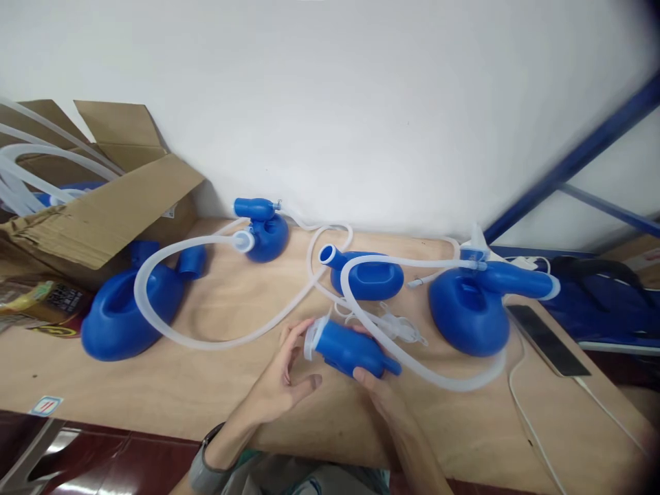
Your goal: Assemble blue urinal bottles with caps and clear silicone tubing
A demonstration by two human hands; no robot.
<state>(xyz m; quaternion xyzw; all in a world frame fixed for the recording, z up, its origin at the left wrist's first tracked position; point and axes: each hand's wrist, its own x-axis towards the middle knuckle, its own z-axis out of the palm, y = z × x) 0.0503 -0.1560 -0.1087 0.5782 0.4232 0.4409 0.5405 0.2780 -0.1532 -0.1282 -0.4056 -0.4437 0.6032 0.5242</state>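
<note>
My right hand [379, 388] grips a blue plastic urinal funnel [348, 344] just above the table, thumb on its near side; its other fingers are mostly hidden. The funnel's narrow spout points right, and a translucent white collar [311, 338] rings its wide left end. At that collar, my left hand [289, 378] has its fingertips against the rim and its thumb held apart. Behind the funnel lie a blue urinal bottle [372, 278] with an open neck and several clear plastic pieces [399, 326]. A translucent hose [381, 333] curves close by on the right.
Assembled blue urinals with hoses stand at the back left [268, 237] and right [467, 313]. Another blue bottle [131, 313] sits left, beside a loose blue funnel [192, 261]. A cardboard box [149, 199] holds hoses. A phone [546, 340] with cable lies right.
</note>
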